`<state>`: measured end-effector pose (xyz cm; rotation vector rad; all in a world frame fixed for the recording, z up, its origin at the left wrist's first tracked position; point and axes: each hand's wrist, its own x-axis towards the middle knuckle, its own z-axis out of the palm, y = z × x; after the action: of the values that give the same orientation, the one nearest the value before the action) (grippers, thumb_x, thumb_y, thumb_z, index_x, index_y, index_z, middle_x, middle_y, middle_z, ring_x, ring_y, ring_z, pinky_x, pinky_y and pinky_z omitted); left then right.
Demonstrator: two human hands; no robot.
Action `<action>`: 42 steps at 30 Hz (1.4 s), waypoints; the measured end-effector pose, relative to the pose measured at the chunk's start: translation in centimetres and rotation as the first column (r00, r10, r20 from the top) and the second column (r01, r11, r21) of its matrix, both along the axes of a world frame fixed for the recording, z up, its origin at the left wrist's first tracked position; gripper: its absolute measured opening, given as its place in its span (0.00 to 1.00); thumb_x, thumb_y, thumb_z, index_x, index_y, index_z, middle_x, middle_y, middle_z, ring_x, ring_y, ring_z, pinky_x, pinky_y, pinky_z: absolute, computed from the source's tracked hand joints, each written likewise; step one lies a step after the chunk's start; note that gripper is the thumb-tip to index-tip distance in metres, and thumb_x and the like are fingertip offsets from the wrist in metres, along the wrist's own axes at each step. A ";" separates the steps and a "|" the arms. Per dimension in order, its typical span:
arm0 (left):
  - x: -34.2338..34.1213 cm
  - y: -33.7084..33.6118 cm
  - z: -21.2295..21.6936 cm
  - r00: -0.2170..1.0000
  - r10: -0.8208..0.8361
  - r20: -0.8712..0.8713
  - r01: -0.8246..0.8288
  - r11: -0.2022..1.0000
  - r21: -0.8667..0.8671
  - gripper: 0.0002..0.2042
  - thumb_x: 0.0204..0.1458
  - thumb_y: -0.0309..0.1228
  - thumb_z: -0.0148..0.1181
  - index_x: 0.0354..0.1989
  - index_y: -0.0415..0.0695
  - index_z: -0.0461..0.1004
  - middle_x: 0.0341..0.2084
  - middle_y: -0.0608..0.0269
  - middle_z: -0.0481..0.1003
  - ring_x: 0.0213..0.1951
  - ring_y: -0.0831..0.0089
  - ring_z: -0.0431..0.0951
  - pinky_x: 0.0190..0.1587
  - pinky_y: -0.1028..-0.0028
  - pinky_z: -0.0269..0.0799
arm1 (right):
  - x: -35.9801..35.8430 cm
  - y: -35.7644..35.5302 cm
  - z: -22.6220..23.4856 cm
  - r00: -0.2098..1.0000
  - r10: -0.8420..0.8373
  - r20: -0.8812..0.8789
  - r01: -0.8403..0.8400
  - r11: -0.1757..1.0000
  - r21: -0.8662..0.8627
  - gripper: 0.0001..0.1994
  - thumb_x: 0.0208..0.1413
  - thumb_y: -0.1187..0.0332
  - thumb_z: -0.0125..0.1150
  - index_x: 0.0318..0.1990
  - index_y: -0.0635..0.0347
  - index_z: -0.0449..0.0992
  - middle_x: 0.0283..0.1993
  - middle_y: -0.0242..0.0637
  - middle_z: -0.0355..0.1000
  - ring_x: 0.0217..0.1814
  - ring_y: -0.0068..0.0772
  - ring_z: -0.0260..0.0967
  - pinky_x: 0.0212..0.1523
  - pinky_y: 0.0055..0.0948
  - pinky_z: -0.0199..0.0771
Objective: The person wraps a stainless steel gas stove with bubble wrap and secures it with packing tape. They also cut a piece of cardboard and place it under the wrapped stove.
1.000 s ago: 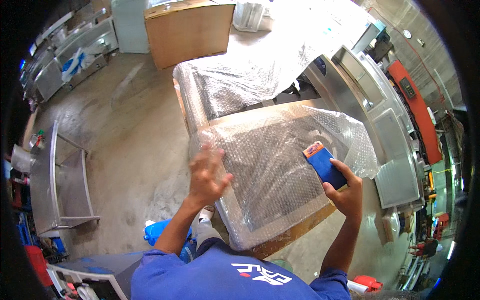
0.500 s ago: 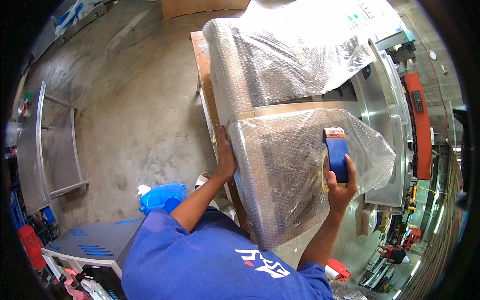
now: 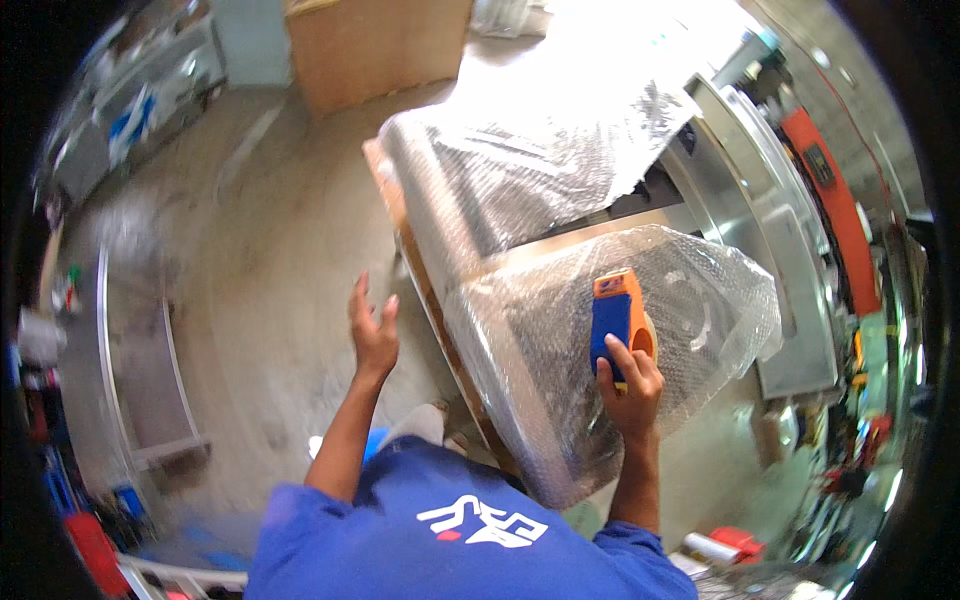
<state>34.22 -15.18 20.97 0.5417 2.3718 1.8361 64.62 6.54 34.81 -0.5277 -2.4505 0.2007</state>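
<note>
A large boxy object in clear bubble wrap (image 3: 540, 390) lies in front of me. Its wrap is in two sections, with a bare strip of brown and metal surface between them. My right hand (image 3: 635, 398) grips a blue and orange tape dispenser (image 3: 611, 328) over the nearer section. Whether the dispenser touches the wrap I cannot tell. To the left of the wrapped object, my left hand (image 3: 375, 340) is raised in the air over the floor, fingers apart and nothing in it.
Under the wrapped object runs the edge of a wooden-topped table (image 3: 413, 262). Stainless steel panels (image 3: 795, 300) and an orange-red beam (image 3: 832, 205) stand to the right. A brown box (image 3: 375, 50) is at the far side. At left is a metal frame (image 3: 140, 370).
My left hand has come off the wrapped object's left side and lifted away leftward. The tape dispenser has turned, showing its orange side. The whole view has shifted and tilted.
</note>
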 end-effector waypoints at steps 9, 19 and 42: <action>-14.1 0.6 2.9 0.962 -0.158 -0.222 0.152 0.987 -0.043 0.23 0.59 0.34 0.57 0.61 0.39 0.70 0.58 0.49 0.72 0.58 0.58 0.73 0.56 0.62 0.70 | -7.2 -2.5 5.1 0.983 -0.136 -0.123 0.145 0.987 0.067 0.17 0.52 0.71 0.70 0.50 0.57 0.79 0.26 0.39 0.72 0.25 0.40 0.72 0.28 0.40 0.74; -26.4 1.1 4.7 0.790 -0.613 -0.027 0.611 0.790 -0.049 0.22 0.57 0.28 0.57 0.62 0.39 0.70 0.54 0.48 0.74 0.54 0.59 0.76 0.54 0.62 0.74 | -26.3 -3.9 3.7 0.830 -0.511 -0.224 0.529 0.848 0.024 0.15 0.58 0.67 0.66 0.53 0.56 0.78 0.30 0.46 0.75 0.29 0.46 0.77 0.30 0.40 0.77; -93.4 23.0 0.0 0.894 -0.407 0.190 0.446 0.850 -0.280 0.22 0.65 0.32 0.54 0.66 0.41 0.65 0.44 0.57 0.75 0.43 0.71 0.76 0.48 0.73 0.74 | -59.7 19.3 2.0 0.319 -0.947 -0.031 0.943 0.314 0.110 0.15 0.58 0.63 0.67 0.52 0.52 0.80 0.28 0.39 0.72 0.26 0.43 0.74 0.28 0.40 0.76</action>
<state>-59.18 7.86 20.98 0.8104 2.1728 1.2317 4.96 25.82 36.81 -1.8365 -1.7235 -0.4600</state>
